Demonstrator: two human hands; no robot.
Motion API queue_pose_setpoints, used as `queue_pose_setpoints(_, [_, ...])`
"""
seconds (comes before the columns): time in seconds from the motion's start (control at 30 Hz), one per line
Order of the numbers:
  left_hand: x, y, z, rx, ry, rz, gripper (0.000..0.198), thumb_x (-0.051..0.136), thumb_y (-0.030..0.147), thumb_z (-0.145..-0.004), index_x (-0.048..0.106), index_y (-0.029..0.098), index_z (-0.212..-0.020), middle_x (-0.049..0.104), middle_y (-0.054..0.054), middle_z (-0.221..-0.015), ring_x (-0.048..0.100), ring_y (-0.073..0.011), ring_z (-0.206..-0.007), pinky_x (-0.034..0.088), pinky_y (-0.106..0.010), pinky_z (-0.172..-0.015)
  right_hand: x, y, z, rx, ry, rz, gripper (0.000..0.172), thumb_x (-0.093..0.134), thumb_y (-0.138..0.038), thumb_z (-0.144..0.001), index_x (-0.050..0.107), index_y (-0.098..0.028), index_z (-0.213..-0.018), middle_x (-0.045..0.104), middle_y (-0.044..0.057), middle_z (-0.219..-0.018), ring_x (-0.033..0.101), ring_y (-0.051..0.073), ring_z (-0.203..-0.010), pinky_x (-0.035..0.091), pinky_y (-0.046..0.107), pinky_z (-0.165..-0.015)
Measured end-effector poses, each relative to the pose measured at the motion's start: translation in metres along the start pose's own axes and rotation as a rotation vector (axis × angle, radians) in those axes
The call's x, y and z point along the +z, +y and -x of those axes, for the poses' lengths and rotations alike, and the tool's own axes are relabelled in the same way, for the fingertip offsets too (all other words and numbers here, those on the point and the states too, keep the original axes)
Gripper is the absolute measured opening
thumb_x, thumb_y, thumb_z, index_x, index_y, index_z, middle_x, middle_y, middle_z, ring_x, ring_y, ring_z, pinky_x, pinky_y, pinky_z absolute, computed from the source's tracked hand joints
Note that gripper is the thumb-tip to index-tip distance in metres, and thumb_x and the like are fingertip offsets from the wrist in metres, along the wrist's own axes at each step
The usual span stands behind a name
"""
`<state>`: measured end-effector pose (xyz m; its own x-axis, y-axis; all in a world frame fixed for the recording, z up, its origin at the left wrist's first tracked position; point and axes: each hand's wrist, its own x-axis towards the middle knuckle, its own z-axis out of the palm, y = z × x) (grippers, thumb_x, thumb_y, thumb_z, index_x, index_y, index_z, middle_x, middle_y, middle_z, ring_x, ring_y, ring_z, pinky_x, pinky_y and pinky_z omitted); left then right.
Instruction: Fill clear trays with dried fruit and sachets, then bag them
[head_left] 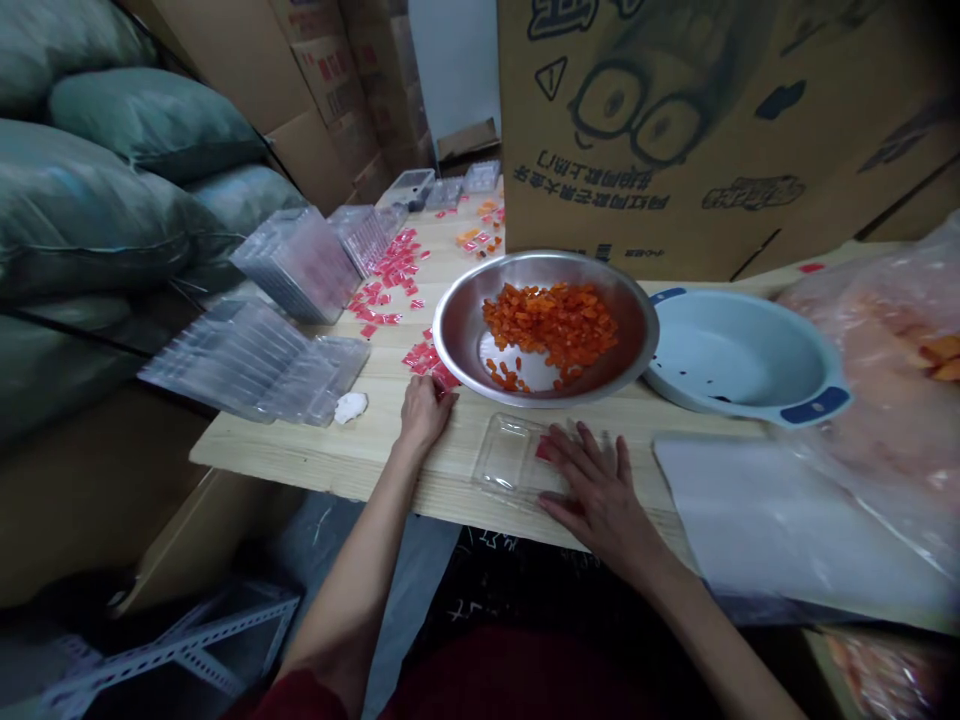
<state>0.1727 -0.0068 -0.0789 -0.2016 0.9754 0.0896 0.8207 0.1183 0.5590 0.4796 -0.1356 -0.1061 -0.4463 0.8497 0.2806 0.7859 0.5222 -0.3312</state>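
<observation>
My left hand (pixel 424 413) is at the front edge of a small pile of red packets (pixel 425 357), its fingers curled and their tips hidden. My right hand (pixel 596 490) lies with fingers spread over the right side of a clear plastic box (pixel 504 452). A red packet (pixel 542 448) shows by its fingertips. Just beyond both hands, a steel bowl (pixel 465 345) holds a heap of small orange pieces (pixel 559 325).
Stacked clear plastic boxes (pixel 247 355) and more red packets (pixel 394 270) lie on the left. Right of the bowl are a light blue basin (pixel 742 345), a white sheet (pixel 757 500) and a plastic bag (pixel 892 350). A large cardboard box (pixel 675 215) stands behind.
</observation>
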Motion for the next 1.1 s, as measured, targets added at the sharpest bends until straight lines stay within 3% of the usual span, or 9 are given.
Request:
queue_pose_setpoints(0.1, [-0.005,0.005,0.023,0.024,-0.043,0.055,0.009,0.069,0.024,-0.09,0.064,0.019,-0.097,0.072,-0.008,-0.092,0.068,-0.0255,-0.089,0.052,-0.039,-0.084,-0.001,-0.002,-0.003,-0.003,-0.027,-0.023,0.074,0.055,-0.049,-0.105,0.021,-0.033,-0.169,0.037,0.005,-0.17,0.017,0.035,-0.162,0.004,0.07,-0.128])
queue_pose_setpoints(0.23, [-0.015,0.028,0.069,0.142,-0.077,0.27,0.016,0.056,0.028,-0.101,0.069,0.02,-0.102,0.075,-0.007,-0.099,0.069,-0.021,-0.091,0.053,-0.035,-0.087,-0.021,-0.003,0.006,0.075,-0.034,-0.073,0.083,0.057,-0.047,-0.105,0.007,-0.037,-0.171,0.023,0.006,-0.175,0.013,0.033,-0.163,0.007,0.069,-0.129])
queue_pose_setpoints(0.33, [-0.014,0.062,0.098,0.292,-0.321,0.48,0.017,0.062,0.027,-0.099,0.07,0.021,-0.113,0.076,-0.005,-0.1,0.07,-0.0193,-0.088,0.055,-0.034,-0.084,-0.033,-0.001,0.019,0.136,-0.049,-0.078,0.101,0.071,-0.051,-0.097,0.004,-0.038,-0.171,0.011,0.008,-0.178,0.007,0.037,-0.163,0.01,0.071,-0.128])
queue_pose_setpoints(0.47, [0.001,0.097,0.115,0.463,-0.623,0.38,0.019,0.067,0.013,-0.092,0.071,0.021,-0.11,0.076,-0.006,-0.101,0.071,-0.0225,-0.094,0.058,-0.039,-0.089,-0.03,0.005,0.031,0.14,-0.079,-0.087,0.127,0.088,-0.047,-0.082,-0.002,-0.039,-0.17,0.01,0.011,-0.178,0.009,0.042,-0.162,0.014,0.075,-0.125])
queue_pose_setpoints(0.57, [0.013,0.099,0.117,0.595,-0.587,0.252,0.021,0.066,0.009,-0.092,0.071,0.021,-0.108,0.071,-0.01,-0.121,0.067,-0.0279,-0.119,0.055,-0.048,-0.105,-0.022,0.011,0.032,0.145,-0.072,-0.113,0.13,0.09,-0.037,-0.081,-0.006,-0.04,-0.169,0.015,0.011,-0.177,0.011,0.04,-0.162,0.013,0.075,-0.125])
queue_pose_setpoints(0.7, [0.021,0.088,0.118,0.567,-0.485,0.26,0.042,0.067,0.009,-0.092,0.061,0.023,-0.131,0.061,-0.012,-0.137,0.06,-0.0278,-0.131,0.054,-0.05,-0.11,-0.016,0.015,0.025,0.162,-0.087,-0.157,0.131,0.091,-0.037,-0.08,-0.006,-0.039,-0.169,0.018,0.012,-0.176,0.009,0.039,-0.163,0.008,0.073,-0.126])
queue_pose_setpoints(0.8, [0.025,0.085,0.12,0.619,-0.453,0.27,0.029,0.066,0.016,-0.095,0.065,0.023,-0.123,0.063,-0.013,-0.137,0.058,-0.03,-0.134,0.053,-0.054,-0.112,-0.023,0.009,0.021,0.202,-0.143,-0.171,0.134,0.095,-0.038,-0.074,0.002,-0.035,-0.17,0.015,0.014,-0.177,0.005,0.04,-0.163,0.004,0.074,-0.126])
queue_pose_setpoints(0.93, [0.023,0.072,0.124,0.672,-0.322,0.274,0.026,0.06,0.03,-0.101,0.068,0.027,-0.126,0.065,-0.011,-0.136,0.061,-0.0303,-0.133,0.054,-0.053,-0.112,-0.073,0.0,0.027,0.199,-0.123,-0.238,0.123,0.094,-0.046,-0.075,0.019,-0.031,-0.17,0.012,0.014,-0.177,0.009,0.038,-0.163,0.006,0.07,-0.128])
queue_pose_setpoints(1.1, [0.004,0.039,0.127,0.505,-0.209,0.273,0.027,0.057,0.047,-0.099,0.071,0.031,-0.116,0.072,-0.004,-0.124,0.073,-0.0259,-0.106,0.066,-0.033,-0.075,-0.203,0.057,0.057,0.425,0.405,-0.19,0.038,0.059,-0.031,-0.105,0.063,-0.029,-0.142,0.064,0.005,-0.149,0.054,0.025,-0.144,0.04,0.05,-0.123])
